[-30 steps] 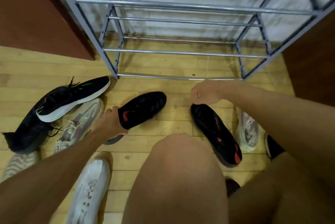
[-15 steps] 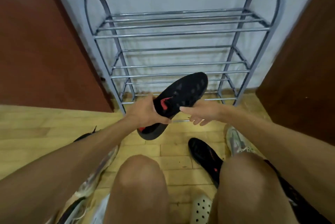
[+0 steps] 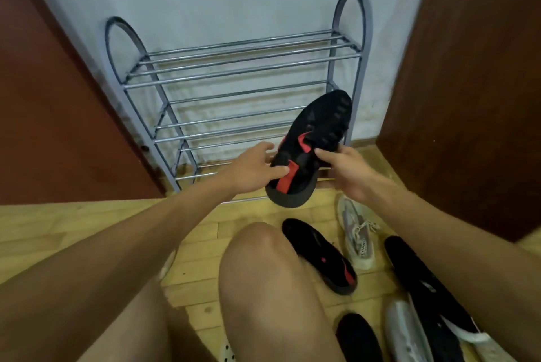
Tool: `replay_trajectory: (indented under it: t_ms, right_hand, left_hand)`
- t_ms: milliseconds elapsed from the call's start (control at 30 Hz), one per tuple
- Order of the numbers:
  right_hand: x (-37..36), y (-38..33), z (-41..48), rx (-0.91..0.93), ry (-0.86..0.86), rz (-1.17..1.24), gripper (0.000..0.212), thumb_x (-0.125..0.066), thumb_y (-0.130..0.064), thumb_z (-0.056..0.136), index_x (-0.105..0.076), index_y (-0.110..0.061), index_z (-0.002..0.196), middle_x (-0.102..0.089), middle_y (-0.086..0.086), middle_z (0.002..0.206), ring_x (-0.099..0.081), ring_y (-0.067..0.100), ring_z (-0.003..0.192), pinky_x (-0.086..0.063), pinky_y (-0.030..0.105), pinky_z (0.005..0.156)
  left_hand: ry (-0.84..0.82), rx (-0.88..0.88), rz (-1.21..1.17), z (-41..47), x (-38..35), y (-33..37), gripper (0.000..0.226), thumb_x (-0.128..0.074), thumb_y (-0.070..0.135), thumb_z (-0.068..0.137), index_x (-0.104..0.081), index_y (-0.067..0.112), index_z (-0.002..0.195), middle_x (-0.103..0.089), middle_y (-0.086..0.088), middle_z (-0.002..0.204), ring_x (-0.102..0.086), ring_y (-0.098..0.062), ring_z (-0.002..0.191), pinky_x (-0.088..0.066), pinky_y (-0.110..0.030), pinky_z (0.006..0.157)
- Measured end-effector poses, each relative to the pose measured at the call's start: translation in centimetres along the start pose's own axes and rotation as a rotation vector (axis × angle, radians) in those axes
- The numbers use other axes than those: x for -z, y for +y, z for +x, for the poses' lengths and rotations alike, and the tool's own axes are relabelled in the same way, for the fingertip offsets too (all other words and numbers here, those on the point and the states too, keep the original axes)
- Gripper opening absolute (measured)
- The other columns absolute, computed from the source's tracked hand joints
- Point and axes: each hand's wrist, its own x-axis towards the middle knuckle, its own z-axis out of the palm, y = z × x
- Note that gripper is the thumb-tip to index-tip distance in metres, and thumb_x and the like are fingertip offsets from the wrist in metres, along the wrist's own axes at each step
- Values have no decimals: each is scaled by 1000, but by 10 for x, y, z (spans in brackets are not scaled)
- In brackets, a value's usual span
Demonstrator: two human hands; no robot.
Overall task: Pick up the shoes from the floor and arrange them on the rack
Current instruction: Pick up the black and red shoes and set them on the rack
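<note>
A black shoe with red trim is held in the air in front of the metal shoe rack, toe pointing up and to the right. My left hand grips its heel from the left. My right hand holds its right side, thumb on the upper. The rack's chrome bars carry no shoes. The matching black and red shoe lies on the wooden floor beside my knee.
A grey-white sneaker and several dark and pale shoes lie on the floor at the lower right. Brown door panels flank the rack on both sides. My knees fill the lower middle.
The shoe came off the floor in my left hand and rose in front of the rack. My right hand has now closed on it and the toe has tipped further upward.
</note>
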Motion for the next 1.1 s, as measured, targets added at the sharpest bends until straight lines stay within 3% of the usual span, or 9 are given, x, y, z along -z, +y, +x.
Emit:
replay_trajectory:
  t_ms: [100, 233, 333, 500, 567, 667, 833, 1000, 1100]
  right_hand:
    - [11, 5, -7, -7, -56, 4, 12, -50, -13, 99, -61, -15, 102, -68, 5, 93, -66, 24, 81, -58, 41, 69]
    - [27, 24, -6, -22, -45, -21, 28, -50, -18, 99, -56, -12, 126, -69, 5, 106, -66, 25, 92, -56, 38, 70]
    - [40, 39, 1, -61, -56, -65, 34, -49, -30, 100, -57, -13, 128, -69, 5, 109, -67, 23, 95, -59, 38, 74]
    - [66, 70, 19, -199, 9, -85, 55, -29, -58, 98, -64, -17, 111, -70, 3, 97, -69, 17, 80, -58, 33, 67]
    - [81, 91, 26, -290, 93, -196, 57, -30, -56, 99, -62, -11, 110, -68, 6, 95, -67, 19, 75, -57, 34, 66]
    - [110, 131, 33, -466, 98, -590, 48, -43, -43, 99, -59, 0, 115, -63, 16, 104, -63, 25, 76, -58, 42, 76]
    - [139, 201, 33, -742, -20, -869, 52, -49, -35, 98, -45, 1, 136, -59, 19, 127, -64, 33, 105, -56, 41, 89]
    - [124, 267, 37, -565, -46, -905, 61, -58, -28, 94, -33, -18, 148, -47, 12, 141, -49, 34, 128, -44, 32, 92]
    - [119, 300, 42, -488, 105, -878, 67, -68, -17, 85, -36, -25, 143, -45, 16, 140, -54, 36, 122, -49, 41, 99]
  left_hand:
    - [-47, 25, 68, 0, -16, 2, 54, -63, 28, 90, -43, 11, 138, -59, -5, 124, -57, -24, 113, -47, -35, 86]
    - [-135, 164, -44, 10, -41, 1, 17, -67, 17, 88, -64, 22, 103, -70, -2, 105, -64, -20, 97, -56, -38, 79]
    - [-185, 310, -150, 17, -57, 3, 23, -63, 1, 88, -62, 9, 109, -69, -7, 102, -63, -29, 98, -54, -40, 74]
    - [-218, 472, -185, 39, -90, -7, 29, -58, -5, 90, -55, -4, 118, -57, -22, 129, -55, -42, 117, -51, -52, 92]
    - [-228, 532, -184, 49, -102, -14, 37, -58, -4, 90, -51, -7, 126, -52, -24, 135, -53, -44, 119, -48, -56, 96]
    - [-233, 619, -200, 62, -121, -33, 40, -56, -2, 92, -47, -6, 131, -49, -23, 139, -52, -42, 122, -46, -54, 98]
    - [-151, 672, -297, 73, -157, -80, 36, -59, 0, 90, -53, 4, 125, -59, -18, 128, -56, -37, 118, -52, -48, 88]
    - [-39, 696, -263, 76, -166, -115, 21, -67, -1, 84, -51, 13, 83, -61, -16, 113, -60, -38, 109, -54, -54, 85]
    - [-50, 739, -332, 78, -172, -123, 14, -67, -2, 83, -57, 4, 89, -64, -20, 113, -63, -38, 104, -55, -54, 84]
